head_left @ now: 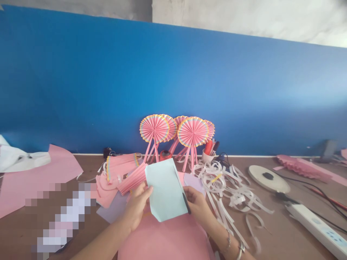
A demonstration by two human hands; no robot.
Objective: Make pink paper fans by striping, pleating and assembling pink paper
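Observation:
A light blue sheet of paper point(166, 191) is held up in front of me, tilted, with its lower left corner cut off at a slant. My left hand point(139, 202) pinches its left edge, thumb on the front face. At the right edge, my right hand point(197, 206) is closed around a dark slender tool point(186, 203) that lies along the paper's side; its kind is not clear. Under both hands is a large pink sheet point(165, 238). Pleated pink paper point(132, 179) lies just beyond my left hand.
Several round pink paper fans point(193, 133) stand against the blue partition point(173, 72). Curled white paper strips point(217, 180) heap up to the right, by a cup point(208, 157) of tools. Farther right are a cream round lid-like disc point(268, 179), a power strip point(317, 227) and cables.

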